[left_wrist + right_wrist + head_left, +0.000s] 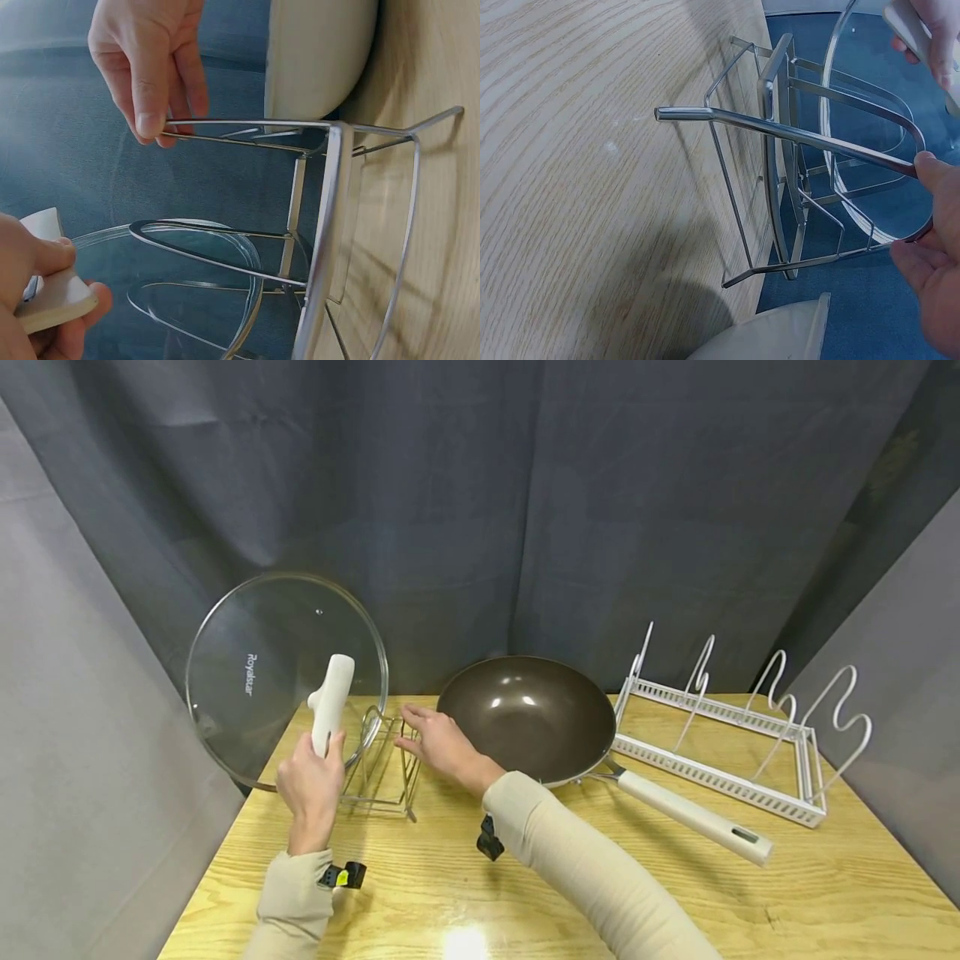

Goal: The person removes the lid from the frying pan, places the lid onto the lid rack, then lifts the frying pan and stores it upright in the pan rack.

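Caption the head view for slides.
Left hand grips a glass lid by its handle; right hand holds a wire rack beside a pan.

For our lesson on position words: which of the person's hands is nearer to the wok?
Right. The right hand is beside the wok, on its left, pinching the wire rack; the left hand is farther left, gripping the lid handle.

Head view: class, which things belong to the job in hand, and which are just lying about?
In the job, it seems:
glass lid, its white handle gripped by the left hand
wire rack, pinched by the right hand

Apparently just lying about, held by neither hand:
dark pan
white rack
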A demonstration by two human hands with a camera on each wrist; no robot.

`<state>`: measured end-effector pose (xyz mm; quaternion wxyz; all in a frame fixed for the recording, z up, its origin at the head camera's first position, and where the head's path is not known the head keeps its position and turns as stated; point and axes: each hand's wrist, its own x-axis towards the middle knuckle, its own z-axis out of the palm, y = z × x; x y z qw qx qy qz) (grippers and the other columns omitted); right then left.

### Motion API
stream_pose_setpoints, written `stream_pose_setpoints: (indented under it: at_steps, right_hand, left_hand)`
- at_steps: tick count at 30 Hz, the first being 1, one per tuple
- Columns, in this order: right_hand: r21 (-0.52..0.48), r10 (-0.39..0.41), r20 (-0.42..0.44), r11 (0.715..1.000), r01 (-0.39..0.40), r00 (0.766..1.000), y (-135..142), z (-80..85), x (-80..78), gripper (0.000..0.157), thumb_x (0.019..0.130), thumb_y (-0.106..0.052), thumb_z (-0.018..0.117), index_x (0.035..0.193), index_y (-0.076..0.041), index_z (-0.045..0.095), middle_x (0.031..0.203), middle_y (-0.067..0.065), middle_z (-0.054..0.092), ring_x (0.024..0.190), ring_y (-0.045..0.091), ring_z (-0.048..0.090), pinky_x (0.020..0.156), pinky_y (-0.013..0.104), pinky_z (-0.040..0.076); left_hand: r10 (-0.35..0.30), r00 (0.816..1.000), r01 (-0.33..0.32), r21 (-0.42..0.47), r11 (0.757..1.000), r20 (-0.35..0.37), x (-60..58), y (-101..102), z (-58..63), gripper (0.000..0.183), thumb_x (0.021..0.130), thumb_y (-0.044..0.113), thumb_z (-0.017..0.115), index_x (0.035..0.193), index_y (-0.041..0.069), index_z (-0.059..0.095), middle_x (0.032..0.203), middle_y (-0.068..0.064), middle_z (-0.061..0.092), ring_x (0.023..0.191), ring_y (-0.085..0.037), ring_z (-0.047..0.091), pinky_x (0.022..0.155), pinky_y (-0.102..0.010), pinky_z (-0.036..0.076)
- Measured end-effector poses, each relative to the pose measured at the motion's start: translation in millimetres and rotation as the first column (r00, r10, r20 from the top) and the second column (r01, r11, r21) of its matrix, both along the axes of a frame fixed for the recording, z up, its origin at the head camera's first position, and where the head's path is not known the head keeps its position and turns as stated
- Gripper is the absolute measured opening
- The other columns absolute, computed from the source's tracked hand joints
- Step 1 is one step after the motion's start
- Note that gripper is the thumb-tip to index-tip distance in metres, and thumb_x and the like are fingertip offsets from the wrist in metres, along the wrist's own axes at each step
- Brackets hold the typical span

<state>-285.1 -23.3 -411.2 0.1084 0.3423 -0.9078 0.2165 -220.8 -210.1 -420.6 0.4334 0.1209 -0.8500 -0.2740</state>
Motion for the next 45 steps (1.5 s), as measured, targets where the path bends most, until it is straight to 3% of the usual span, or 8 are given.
stream_pose_setpoints:
  at_steps: [10,26,45]
  right_hand:
    - [0.002,-0.02,0.044,1.0,0.02,0.999,-1.5,-1.0,-0.1,0.059,0.093,-0.035,0.059,0.14,-0.005,0.042,0.145,0.009,0.04,0.127,0.027,0.045,0.103,0.046,0.037]
    - [-0.017,-0.024,0.059,1.0,0.025,0.998,-1.7,-4.0,-0.6,0.058,0.094,-0.033,0.059,0.141,-0.004,0.04,0.147,0.01,0.038,0.127,0.027,0.045,0.104,0.042,0.036]
    - [-0.037,-0.025,0.018,0.999,0.026,1.0,-3.7,-7.2,-1.4,0.057,0.094,-0.035,0.058,0.14,-0.004,0.043,0.145,0.009,0.041,0.123,0.026,0.049,0.102,0.041,0.039]
  left_hand:
    - [-0.014,0.999,0.015,-0.027,1.0,0.037,1.5,0.8,-9.6,0.036,0.081,0.026,0.074,0.071,-0.003,0.055,0.054,-0.018,0.054,0.045,-0.038,0.05,0.042,-0.05,0.037]
    - [-0.015,0.994,0.017,-0.019,1.0,0.107,-4.6,0.3,-20.7,0.038,0.081,0.029,0.074,0.071,-0.002,0.054,0.055,-0.018,0.055,0.047,-0.039,0.052,0.044,-0.048,0.039]
    - [-0.036,0.981,0.036,0.006,0.999,0.188,-2.3,1.9,-14.8,0.038,0.084,0.03,0.073,0.077,-0.004,0.058,0.059,-0.019,0.057,0.048,-0.037,0.055,0.041,-0.047,0.041]
